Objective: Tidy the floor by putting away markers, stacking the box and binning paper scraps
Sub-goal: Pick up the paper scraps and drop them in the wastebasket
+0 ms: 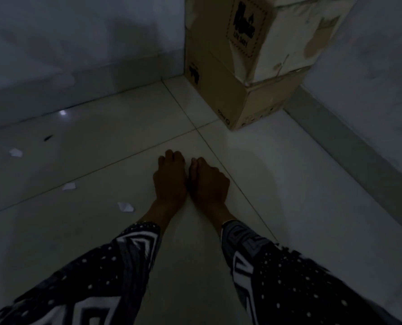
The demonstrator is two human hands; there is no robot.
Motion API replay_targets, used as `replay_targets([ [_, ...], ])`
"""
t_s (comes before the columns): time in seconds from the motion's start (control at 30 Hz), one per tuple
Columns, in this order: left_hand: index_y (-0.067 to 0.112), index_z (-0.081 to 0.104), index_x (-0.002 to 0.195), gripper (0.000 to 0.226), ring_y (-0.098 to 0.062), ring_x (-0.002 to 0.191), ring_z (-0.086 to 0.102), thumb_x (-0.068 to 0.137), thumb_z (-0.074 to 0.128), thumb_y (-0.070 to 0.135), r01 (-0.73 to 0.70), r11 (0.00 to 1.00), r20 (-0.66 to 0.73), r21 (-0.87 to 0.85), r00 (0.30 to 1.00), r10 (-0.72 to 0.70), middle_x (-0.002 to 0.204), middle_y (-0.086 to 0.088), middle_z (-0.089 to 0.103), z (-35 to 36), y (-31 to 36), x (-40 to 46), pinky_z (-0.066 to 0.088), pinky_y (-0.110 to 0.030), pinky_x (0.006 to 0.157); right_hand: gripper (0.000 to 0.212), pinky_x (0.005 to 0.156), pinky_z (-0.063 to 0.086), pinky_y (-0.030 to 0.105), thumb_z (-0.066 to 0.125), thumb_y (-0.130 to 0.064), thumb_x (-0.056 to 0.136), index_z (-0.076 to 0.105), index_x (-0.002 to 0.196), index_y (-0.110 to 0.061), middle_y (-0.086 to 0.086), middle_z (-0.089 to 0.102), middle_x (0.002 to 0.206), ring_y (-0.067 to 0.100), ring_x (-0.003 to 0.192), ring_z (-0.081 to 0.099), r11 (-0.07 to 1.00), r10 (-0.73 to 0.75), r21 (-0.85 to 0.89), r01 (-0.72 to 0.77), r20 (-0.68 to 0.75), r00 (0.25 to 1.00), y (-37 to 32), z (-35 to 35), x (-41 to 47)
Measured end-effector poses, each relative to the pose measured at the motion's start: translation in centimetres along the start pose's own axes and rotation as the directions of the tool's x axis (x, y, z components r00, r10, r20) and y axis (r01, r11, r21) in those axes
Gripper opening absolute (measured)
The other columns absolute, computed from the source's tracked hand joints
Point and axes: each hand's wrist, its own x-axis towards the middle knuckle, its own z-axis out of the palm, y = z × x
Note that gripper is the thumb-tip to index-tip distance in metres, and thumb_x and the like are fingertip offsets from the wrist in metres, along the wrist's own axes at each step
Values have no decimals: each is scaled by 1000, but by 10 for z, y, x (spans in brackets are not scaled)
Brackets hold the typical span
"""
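A dim room with a pale tiled floor [101, 231], where two cardboard boxes [242, 66] stand stacked in the far corner against the walls — the upper one bearing a printed hazard label. Two arms in black-and-white patterned sleeves [101, 266] reach forward, the left hand [169, 181] and right hand [208, 181] side by side and touching, fingers curled under with backs up; whether they hold anything cannot be told. Small white paper scraps [125, 207] lie scattered on the floor to the left, well apart from the boxes.

Both arms reach forward and down in patterned sleeves. The left hand [169, 178] and right hand [208, 181] touch side by side (fingers curled under, holding nothing visible).
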Motion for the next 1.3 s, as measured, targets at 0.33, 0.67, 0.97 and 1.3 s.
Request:
replay_targets([
  [0.33,6,58,105,25,-29,102,50,91,42,-7,25,997,53,-71,998,-21,114,-11,55,-14,-8,-52,43,-43,66,40,55,28,33,27,-37,109,54,95,-11,9,63,78,27,64,55,991,-48,136,20,203,978,8,-19,-12],
  [0.67,-8,65,103,19,-38,97,60,97,48,-2,154,857,66,-491,988,-140,107,-26,61,-44,-16,-88,51,-43,84,69,83,41,29,16,-54,105,66,115,-8,13,65,124,27,105,61,863,203,338,-376,449,870,-10,-53,-41],
  [0.97,-5,71,88,20,-29,81,67,96,58,7,27,809,-53,-588,996,-72,91,-18,70,-135,8,-114,56,-40,77,79,49,44,23,19,-84,86,50,79,-12,3,39,59,18,47,33,253,130,410,-876,883,451,-58,-138,-65],
  [1.3,0,58,85,5,-31,70,59,89,55,0,-70,868,-153,-491,988,-7,74,-18,62,-155,10,-142,47,-47,62,73,119,28,56,14,-58,105,37,151,-5,19,38,156,36,144,36,7,-270,428,-904,871,410,-85,-167,-89],
])
